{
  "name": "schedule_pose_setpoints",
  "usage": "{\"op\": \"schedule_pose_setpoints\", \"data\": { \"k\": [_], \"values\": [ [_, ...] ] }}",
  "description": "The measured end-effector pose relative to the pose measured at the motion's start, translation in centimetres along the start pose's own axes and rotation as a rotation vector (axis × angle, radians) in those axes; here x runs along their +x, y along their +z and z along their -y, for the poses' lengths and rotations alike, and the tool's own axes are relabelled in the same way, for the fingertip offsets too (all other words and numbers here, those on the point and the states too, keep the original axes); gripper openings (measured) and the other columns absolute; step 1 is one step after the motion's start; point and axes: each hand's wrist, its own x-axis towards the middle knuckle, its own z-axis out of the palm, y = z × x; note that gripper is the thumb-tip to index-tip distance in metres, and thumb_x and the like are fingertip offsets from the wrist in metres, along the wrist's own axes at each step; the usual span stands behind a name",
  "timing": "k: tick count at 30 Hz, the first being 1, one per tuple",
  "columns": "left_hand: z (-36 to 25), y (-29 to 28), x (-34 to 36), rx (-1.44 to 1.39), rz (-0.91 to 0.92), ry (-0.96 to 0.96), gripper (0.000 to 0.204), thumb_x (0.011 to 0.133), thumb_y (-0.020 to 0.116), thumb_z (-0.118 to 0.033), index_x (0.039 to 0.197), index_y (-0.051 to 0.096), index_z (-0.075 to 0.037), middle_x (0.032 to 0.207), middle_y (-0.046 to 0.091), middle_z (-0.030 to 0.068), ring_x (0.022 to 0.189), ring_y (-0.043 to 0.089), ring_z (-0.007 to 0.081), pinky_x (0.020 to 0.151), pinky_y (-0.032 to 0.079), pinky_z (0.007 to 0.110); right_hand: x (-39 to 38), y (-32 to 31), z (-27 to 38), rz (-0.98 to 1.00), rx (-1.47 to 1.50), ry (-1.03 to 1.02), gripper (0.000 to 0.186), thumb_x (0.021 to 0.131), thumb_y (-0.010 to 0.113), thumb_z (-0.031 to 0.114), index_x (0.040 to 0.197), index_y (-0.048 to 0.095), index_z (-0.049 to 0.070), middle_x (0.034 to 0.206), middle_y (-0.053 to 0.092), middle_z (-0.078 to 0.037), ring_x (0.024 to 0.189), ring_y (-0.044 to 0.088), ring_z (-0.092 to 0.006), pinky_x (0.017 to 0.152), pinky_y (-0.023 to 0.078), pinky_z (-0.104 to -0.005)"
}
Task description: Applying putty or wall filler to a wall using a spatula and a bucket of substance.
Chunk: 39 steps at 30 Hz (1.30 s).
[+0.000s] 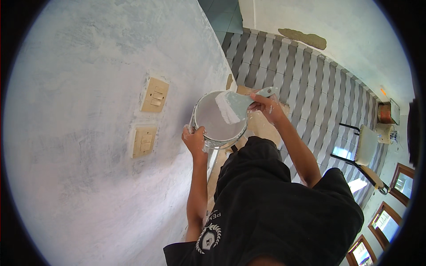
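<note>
My left hand (195, 139) is closed on the near left rim of a round paint bucket (215, 144), with the thumb over the edge. Whitish paint (208, 116) coats the inside of the bucket, and white smears run down its outer side. In my right hand (267, 107) is the handle of a wide, flat paintbrush (239, 104). Thick white paint covers the brush's bristle end, which lies over the bucket's opening. White specks dot the fingers of both hands.
Close on the left stands a patchy white-and-grey wall (80, 133) with two cream switch plates, an upper one (155, 95) and a lower one (144, 142). Striped tiles (306, 84) cover the floor. A chair (366, 146) stands at the right, near wood-framed windows (385, 224).
</note>
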Motion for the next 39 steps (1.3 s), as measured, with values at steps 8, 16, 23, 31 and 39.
{"op": "schedule_pose_setpoints", "data": {
  "k": [8, 16, 23, 31, 39],
  "values": [
    [0.0, 0.7, 0.2, -0.013, -0.025, -0.033, 0.016, 0.064, 0.059, 0.003, 0.068, 0.044, -0.002, 0.064, 0.048, 0.0026, 0.056, 0.041, 0.012, 0.052, 0.035, 0.029, 1.5, -0.9, -1.3, -0.011, 0.083, 0.04, 0.026, 0.086, 0.066, 0.02, 0.1, 0.062, -0.001, 0.082, 0.068, -0.012, 0.067, 0.068, -0.0183, 0.062, 0.053, -0.0268],
    [2.6, 0.9, 0.6, 0.099, -0.031, -0.014, 0.016, 0.063, 0.058, 0.003, 0.068, 0.043, -0.002, 0.065, 0.049, 0.0041, 0.057, 0.043, 0.0132, 0.053, 0.035, 0.03, 7.4, -3.9, -3.0, -0.053, 0.233, -0.011, 0.028, 0.088, 0.065, 0.022, 0.105, 0.063, -0.001, 0.09, 0.068, -0.012, 0.077, 0.067, -0.0186, 0.07, 0.053, -0.0284],
    [3.2, 0.0, -0.1, 0.066, -0.019, -0.083, 0.017, 0.064, 0.058, 0.002, 0.07, 0.043, -0.002, 0.064, 0.048, 0.0041, 0.056, 0.043, 0.0143, 0.053, 0.036, 0.031, 16.0, -4.4, -6.1, -0.125, 0.32, -0.097, 0.03, 0.087, 0.066, 0.02, 0.106, 0.061, -0.002, 0.091, 0.067, -0.013, 0.08, 0.067, -0.0215, 0.078, 0.056, -0.0336],
    [3.0, -0.3, -1.0, 0.089, -0.087, -0.068, 0.026, 0.059, 0.061, -0.003, 0.065, 0.036, -0.001, 0.057, 0.041, 0.0056, 0.052, 0.035, 0.0179, 0.05, 0.032, 0.036, 21.3, -1.2, -6.9, -0.305, 0.337, -0.253, 0.028, 0.085, 0.068, 0.013, 0.103, 0.059, -0.005, 0.092, 0.066, -0.017, 0.075, 0.069, -0.0271, 0.068, 0.06, -0.0358],
    [3.0, -0.8, -1.2, 0.085, -0.082, -0.092, 0.022, 0.061, 0.06, 0.0, 0.069, 0.039, -0.001, 0.062, 0.045, 0.005, 0.055, 0.039, 0.0156, 0.051, 0.035, 0.033, 19.4, 1.2, -1.7, -0.215, 0.406, -0.326, 0.027, 0.084, 0.069, 0.014, 0.099, 0.059, -0.006, 0.091, 0.066, -0.018, 0.078, 0.069, -0.0269, 0.069, 0.059, -0.0355]
  ]
}}
